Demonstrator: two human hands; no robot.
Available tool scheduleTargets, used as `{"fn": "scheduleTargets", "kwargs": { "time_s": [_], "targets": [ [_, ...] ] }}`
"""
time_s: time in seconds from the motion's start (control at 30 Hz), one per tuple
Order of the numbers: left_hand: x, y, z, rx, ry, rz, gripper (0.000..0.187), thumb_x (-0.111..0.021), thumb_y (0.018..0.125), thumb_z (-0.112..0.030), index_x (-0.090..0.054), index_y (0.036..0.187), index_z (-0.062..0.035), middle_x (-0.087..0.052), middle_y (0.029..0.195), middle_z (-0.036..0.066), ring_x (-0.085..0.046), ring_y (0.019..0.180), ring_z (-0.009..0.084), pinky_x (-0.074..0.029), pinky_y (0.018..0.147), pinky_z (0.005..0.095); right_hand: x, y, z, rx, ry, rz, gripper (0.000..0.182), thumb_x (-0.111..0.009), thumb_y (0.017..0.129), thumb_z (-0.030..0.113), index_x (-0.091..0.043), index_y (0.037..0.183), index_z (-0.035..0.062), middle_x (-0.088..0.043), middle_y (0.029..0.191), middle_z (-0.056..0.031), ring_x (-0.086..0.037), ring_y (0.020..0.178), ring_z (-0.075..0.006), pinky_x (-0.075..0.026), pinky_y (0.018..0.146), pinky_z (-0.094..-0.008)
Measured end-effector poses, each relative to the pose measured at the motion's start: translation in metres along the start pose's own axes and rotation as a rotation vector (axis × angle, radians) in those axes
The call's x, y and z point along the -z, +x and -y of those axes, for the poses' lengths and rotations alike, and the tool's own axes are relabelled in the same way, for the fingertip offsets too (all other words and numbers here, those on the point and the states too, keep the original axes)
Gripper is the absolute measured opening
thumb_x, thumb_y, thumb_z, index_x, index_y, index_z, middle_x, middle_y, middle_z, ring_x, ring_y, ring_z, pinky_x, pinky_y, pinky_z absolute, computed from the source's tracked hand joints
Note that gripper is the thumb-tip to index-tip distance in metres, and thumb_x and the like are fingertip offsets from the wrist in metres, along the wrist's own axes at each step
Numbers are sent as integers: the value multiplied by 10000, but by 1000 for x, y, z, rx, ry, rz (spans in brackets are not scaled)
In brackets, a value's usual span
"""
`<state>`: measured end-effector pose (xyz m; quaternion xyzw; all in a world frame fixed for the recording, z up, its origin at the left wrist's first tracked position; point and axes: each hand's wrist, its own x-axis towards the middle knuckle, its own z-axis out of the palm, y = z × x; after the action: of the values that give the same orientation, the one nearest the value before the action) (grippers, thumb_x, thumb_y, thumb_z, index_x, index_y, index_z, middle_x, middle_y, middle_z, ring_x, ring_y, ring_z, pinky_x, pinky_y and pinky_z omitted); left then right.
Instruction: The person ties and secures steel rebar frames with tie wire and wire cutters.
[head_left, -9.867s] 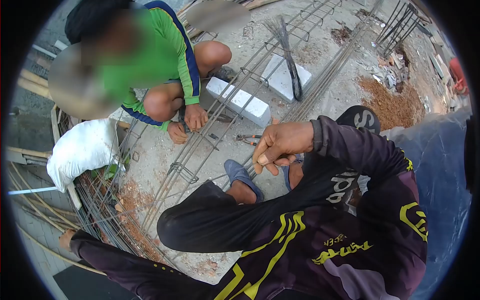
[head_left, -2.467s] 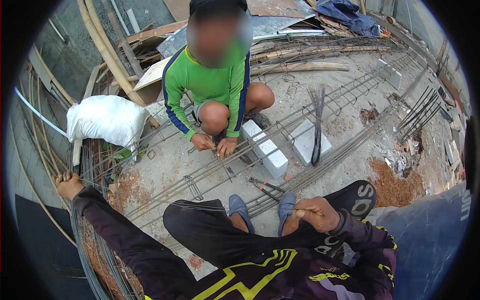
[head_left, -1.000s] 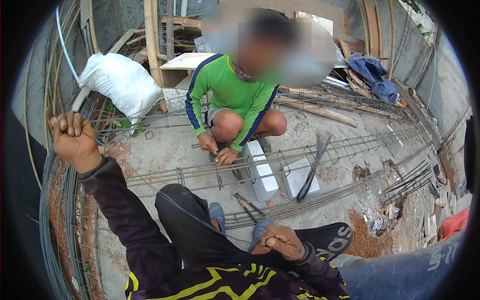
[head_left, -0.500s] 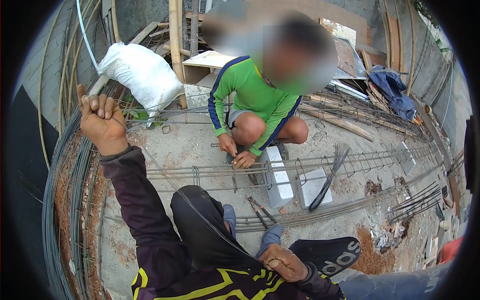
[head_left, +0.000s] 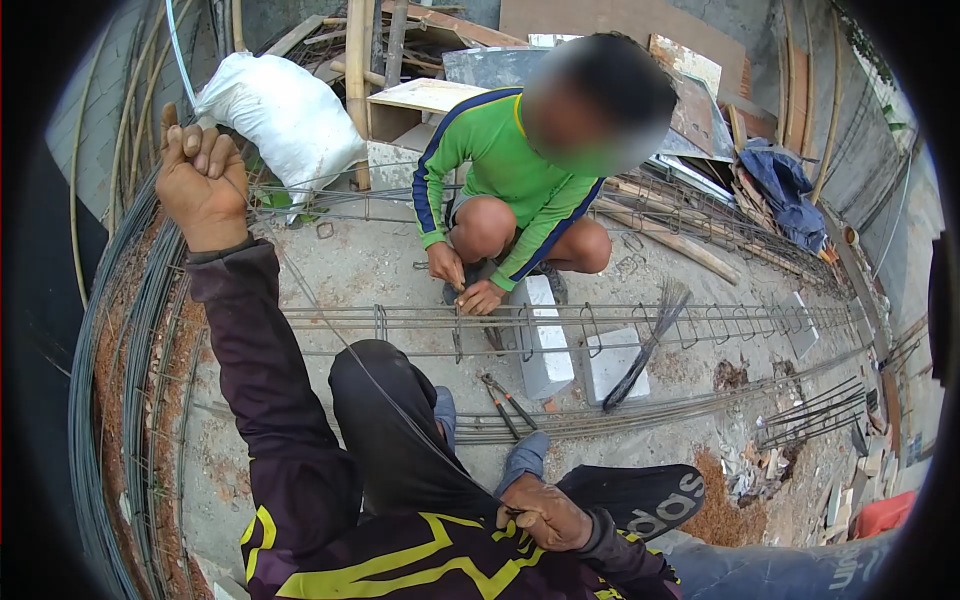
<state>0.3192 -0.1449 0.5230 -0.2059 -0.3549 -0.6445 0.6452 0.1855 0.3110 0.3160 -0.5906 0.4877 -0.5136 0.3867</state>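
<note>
A thin grey metal wire (head_left: 392, 402) runs between the two bare hands, slanting from upper left to lower right across the black trousers (head_left: 385, 440). It is long, slender and dull, slightly bowed, and looks like more than one strand near its upper end. The left hand (head_left: 207, 190) is raised, its index finger pointing up and its other fingers curled tightly around the wire. The right hand (head_left: 545, 515) is low near the lap, its fingers closed on the wire's lower end.

Beyond the right fingers lie pincers with orange-and-black handles (head_left: 506, 408), close to a blue-grey shoe (head_left: 525, 456). Farther off, a long frame of steel bars with bent ties (head_left: 420, 319) stretches across the concrete ground (head_left: 310, 385). Two white rectangular blocks (head_left: 548, 355) are near it, with a dark bundle of thin wires (head_left: 640, 363) against one. Across the frame from the right fingers, a crouching person in a green shirt with navy-striped sleeves (head_left: 545, 195) has both hands at the bars. A full white sack (head_left: 290, 120) is just beyond the left fingers.

Pale letters on the trouser leg, right of the right fingers, read "das"; farther right, a blue plastic sheet (head_left: 775, 568) shows "vin".
</note>
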Motion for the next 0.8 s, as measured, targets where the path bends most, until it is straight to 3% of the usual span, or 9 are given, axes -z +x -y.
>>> {"fn": "scheduleTargets", "kwargs": {
  "time_s": [0.07,0.17,0.3,0.43,0.5,0.6,0.7,0.73,0.8],
  "targets": [
    [2,0,0,24,-18,-7,252,-443,966,-75,-514,1195,2,-415,637,20,-321,497,79,-304,427,201,-8,2,10,13,26,-76,276,-411,993,202,-568,906,-8,-504,635,-68,-475,517,-161,-372,508,-294],
    [-6,-5,-5,21,-28,-45,257,-439,965,-71,-503,1201,9,-414,633,19,-320,495,80,-300,424,201,2,-5,17,-176,35,-116,312,-401,991,228,-546,828,5,-509,648,-78,-483,551,-180,-379,535,-295],
    [-16,-7,-15,45,-64,16,207,-418,966,-79,-547,1091,24,-399,621,15,-317,482,80,-296,417,203,-5,-14,5,-99,48,-308,277,-444,955,174,-545,773,-11,-526,623,-76,-501,524,-189,-399,525,-300],
    [-17,-3,-19,65,-92,78,207,-415,956,-61,-521,1122,3,-437,640,28,-352,489,95,-318,426,222,-7,-7,-9,-30,-172,-347,243,-472,944,154,-559,778,0,-544,625,-65,-510,518,-182,-398,508,-294],
    [-29,-13,-23,106,-126,84,213,-418,952,-46,-523,1124,23,-426,640,25,-346,492,90,-314,432,219,8,-8,-15,-110,-188,-593,272,-479,948,170,-555,743,9,-511,585,-43,-475,492,-130,-373,480,-272],
    [-46,-51,-33,150,-192,100,255,-391,939,10,-485,1159,99,-388,657,22,-298,513,90,-286,449,218,49,6,3,333,138,-956,309,-422,1000,218,-385,740,55,-344,526,-4,-295,459,-77,-258,434,-252],
    [-74,-125,-23,272,-262,26,334,-342,990,-50,-423,1306,20,-378,652,6,-309,510,81,-304,443,218,99,3,38,700,92,-1292,316,-364,1018,285,-424,780,87,-405,528,-17,-387,437,-127,-393,456,-255],
    [-84,-154,-15,333,-234,-14,348,-321,1007,-83,-390,1343,-22,-387,659,5,-320,511,82,-324,447,223,119,-5,44,815,76,-1408,306,-381,1014,313,-469,825,89,-456,552,-30,-472,488,-159,-468,547,-292],
    [-98,-214,2,452,-167,-144,353,-306,1028,-149,-365,1370,-83,-401,652,9,-345,500,82,-368,456,231,150,-37,52,970,235,-1404,311,-388,1009,310,-535,903,58,-656,779,-124,-670,850,-276,-530,879,-429]
  ]
}}
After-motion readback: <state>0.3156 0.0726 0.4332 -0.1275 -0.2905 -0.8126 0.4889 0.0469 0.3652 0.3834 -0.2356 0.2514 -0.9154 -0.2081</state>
